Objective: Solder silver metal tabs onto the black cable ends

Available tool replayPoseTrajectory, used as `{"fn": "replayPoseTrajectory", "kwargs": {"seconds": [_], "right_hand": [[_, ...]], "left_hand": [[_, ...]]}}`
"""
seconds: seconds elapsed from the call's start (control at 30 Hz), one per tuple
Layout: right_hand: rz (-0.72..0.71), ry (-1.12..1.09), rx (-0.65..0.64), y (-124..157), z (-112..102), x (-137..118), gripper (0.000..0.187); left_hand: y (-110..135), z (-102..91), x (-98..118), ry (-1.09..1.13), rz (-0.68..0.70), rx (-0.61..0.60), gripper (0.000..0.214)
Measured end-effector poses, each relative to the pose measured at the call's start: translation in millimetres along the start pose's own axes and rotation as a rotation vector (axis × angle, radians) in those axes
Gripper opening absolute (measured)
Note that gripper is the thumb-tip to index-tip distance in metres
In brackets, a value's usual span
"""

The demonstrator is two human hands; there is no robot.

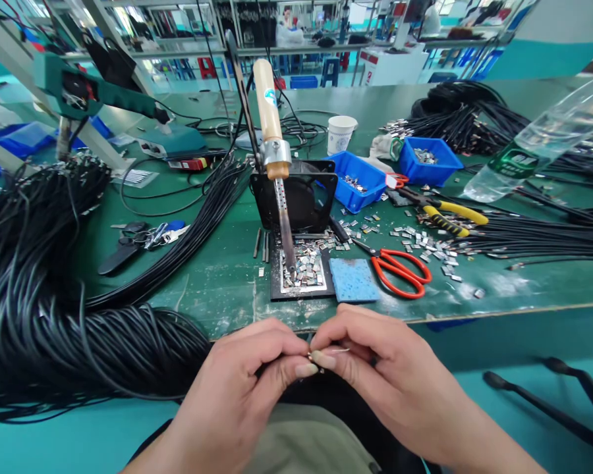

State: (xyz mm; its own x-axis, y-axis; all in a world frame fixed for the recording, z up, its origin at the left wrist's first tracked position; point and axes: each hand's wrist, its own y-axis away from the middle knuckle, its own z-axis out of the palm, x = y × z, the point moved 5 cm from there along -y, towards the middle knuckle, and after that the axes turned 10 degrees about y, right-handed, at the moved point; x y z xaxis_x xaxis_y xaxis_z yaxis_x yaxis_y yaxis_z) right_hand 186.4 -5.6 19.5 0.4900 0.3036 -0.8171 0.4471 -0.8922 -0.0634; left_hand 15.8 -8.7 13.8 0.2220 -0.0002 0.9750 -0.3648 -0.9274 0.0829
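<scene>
My left hand (242, 382) and my right hand (375, 368) meet just below the table's front edge, fingers pinched together on a thin black cable end (321, 355) with a small metal piece on it. Right behind them a soldering iron (277, 158) with a wooden handle leans in its stand, tip down over a tray of small metal clips (304, 270). A blue sponge (353, 278) lies beside the tray.
A big bundle of black cables (54, 296) fills the left. Red scissors (400, 270), yellow-handled pliers (449, 217), two blue bins (358, 181) of clips, a paper cup (340, 133) and a plastic bottle (538, 145) sit on the green table (217, 276). More cables (524, 237) lie at right.
</scene>
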Motion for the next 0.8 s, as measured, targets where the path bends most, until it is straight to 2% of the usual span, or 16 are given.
{"fn": "replayPoseTrajectory", "kwargs": {"seconds": [0.17, 0.27, 0.43, 0.6, 0.7, 0.8], "right_hand": [[-0.229, 0.184, 0.064, 5, 5, -1, 0.012], [-0.301, 0.298, 0.135, 6, 10, -1, 0.012], [-0.297, 0.330, 0.224, 7, 17, -1, 0.014], [-0.126, 0.145, 0.252, 9, 4, 10, 0.012], [-0.170, 0.172, 0.245, 10, -6, 9, 0.013], [-0.271, 0.276, 0.183, 11, -8, 6, 0.025]], "left_hand": [[2, -0.2, -6, 0.024, -0.093, -0.010, 0.017], [2, 0.4, -9, 0.089, -0.173, 0.003, 0.016], [3, 2.7, -12, 0.217, -0.278, 0.001, 0.018], [4, 0.4, -18, 0.235, -0.333, -0.023, 0.025], [3, 0.0, -20, 0.247, -0.344, -0.027, 0.025], [3, 0.9, -19, 0.239, -0.338, -0.031, 0.025]]}}
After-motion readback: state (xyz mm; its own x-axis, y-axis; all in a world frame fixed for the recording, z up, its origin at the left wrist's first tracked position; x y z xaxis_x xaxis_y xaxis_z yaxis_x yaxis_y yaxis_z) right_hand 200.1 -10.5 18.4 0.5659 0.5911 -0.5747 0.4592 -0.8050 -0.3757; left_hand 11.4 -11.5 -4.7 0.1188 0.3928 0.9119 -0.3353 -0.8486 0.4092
